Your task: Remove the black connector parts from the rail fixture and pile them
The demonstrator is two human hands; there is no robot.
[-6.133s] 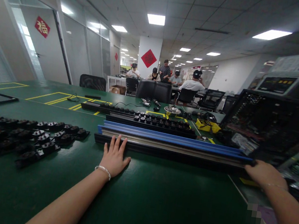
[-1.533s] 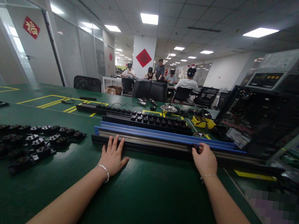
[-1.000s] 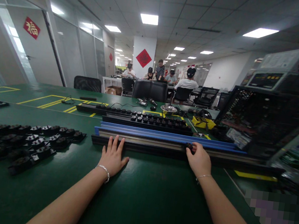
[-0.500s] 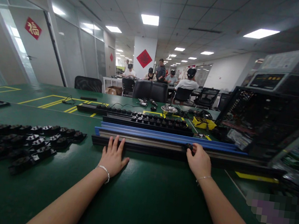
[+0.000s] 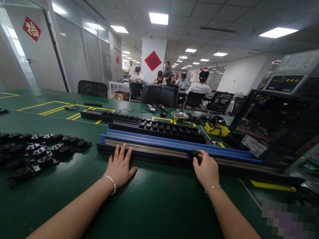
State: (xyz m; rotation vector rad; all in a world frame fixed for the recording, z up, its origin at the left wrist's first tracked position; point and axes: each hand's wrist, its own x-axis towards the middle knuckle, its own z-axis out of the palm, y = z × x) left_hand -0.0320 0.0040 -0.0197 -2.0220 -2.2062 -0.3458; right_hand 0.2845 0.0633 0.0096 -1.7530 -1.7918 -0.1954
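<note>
Head-worn view, forward and down

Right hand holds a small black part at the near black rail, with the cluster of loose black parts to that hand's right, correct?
Wrong side: the head view shows the cluster of loose black parts left of the left hand. The right hand does hold a small black part at the near black rail.

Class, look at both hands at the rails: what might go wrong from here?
The small black part in the right-hand grip might slip, since it seems merely pinched. The black rail could shift, as the left-hand grip lies open on it. The blue rail close behind might get knocked.
</note>
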